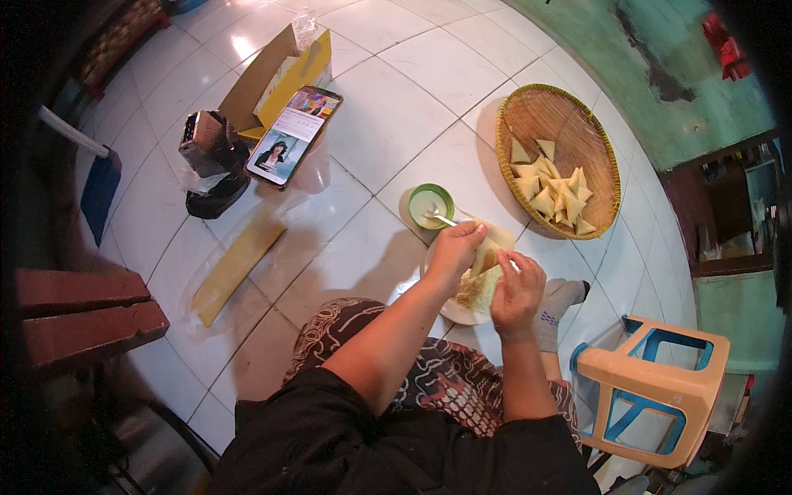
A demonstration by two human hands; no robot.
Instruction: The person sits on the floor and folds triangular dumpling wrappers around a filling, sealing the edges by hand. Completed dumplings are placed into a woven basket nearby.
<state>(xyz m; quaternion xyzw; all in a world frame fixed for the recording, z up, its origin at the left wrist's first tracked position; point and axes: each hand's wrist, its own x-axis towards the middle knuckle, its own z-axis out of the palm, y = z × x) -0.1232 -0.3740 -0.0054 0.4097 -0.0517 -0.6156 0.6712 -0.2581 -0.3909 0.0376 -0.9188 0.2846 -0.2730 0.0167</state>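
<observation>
My left hand [456,252] pinches a pale pastry wrapper strip [500,236] that is partly folded. The fingertips of my right hand [521,286] grip the near edge of the same strip. Beneath both hands is a white plate [459,314] with shredded pale filling [479,296] on it, partly hidden by my hands. A green bowl [413,207] of whitish liquid stands just beyond my left hand. A metal spoon [440,216] leans in it, its handle reaching up to my left fingers; whether they touch it I cannot tell.
Folded triangular pastries [560,192] lie in a woven bamboo basket [560,105] at the far right. A phone [294,136] leans on a plastic cup [314,166] before an open carton [260,80]. Wrapper sheets [238,269] in clear plastic lie left; a plastic stool [656,390] lies right.
</observation>
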